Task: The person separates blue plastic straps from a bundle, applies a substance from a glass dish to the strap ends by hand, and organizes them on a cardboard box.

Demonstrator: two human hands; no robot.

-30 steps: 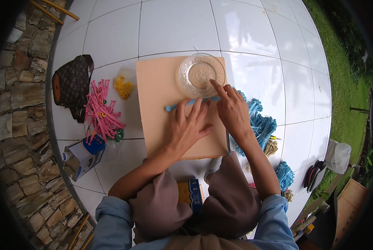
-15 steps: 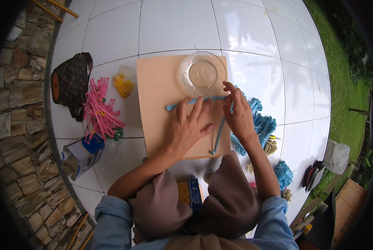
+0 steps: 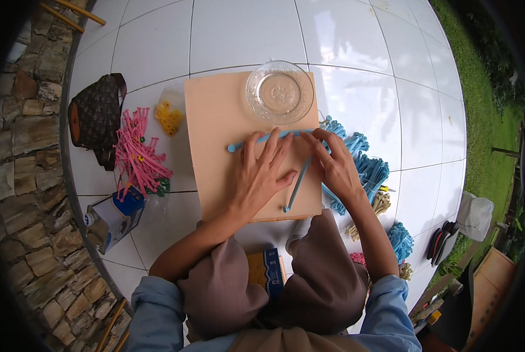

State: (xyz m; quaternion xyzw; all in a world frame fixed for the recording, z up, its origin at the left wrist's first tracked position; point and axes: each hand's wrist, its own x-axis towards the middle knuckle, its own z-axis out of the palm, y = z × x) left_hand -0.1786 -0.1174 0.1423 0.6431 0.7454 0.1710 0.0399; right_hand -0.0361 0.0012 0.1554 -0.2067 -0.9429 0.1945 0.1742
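A thin blue strip (image 3: 298,182) with knob-like ends lies bent on a tan board (image 3: 218,105). One arm of it runs across under my left hand (image 3: 261,170), and the other slants down toward my lap. My left hand rests flat with its fingers spread over the crosswise part. At the bend on the right, my right hand (image 3: 334,164) has its thumb and fingertips pinched on the strip. Just beyond the hands stands a patterned glass plate (image 3: 280,92), on the far part of the board.
Right of the board lie bundles of blue strips (image 3: 372,170) and beige ones (image 3: 381,203). On the left are pink strips (image 3: 138,154), a bag of yellow pieces (image 3: 168,118), a brown handbag (image 3: 98,111) and a metal can (image 3: 114,216). A blue-and-yellow box (image 3: 266,273) sits between my legs.
My right hand has lowered and its fingers have closed at the strip's bend. The left hand stays spread on the strip. The whole view has shifted slightly.
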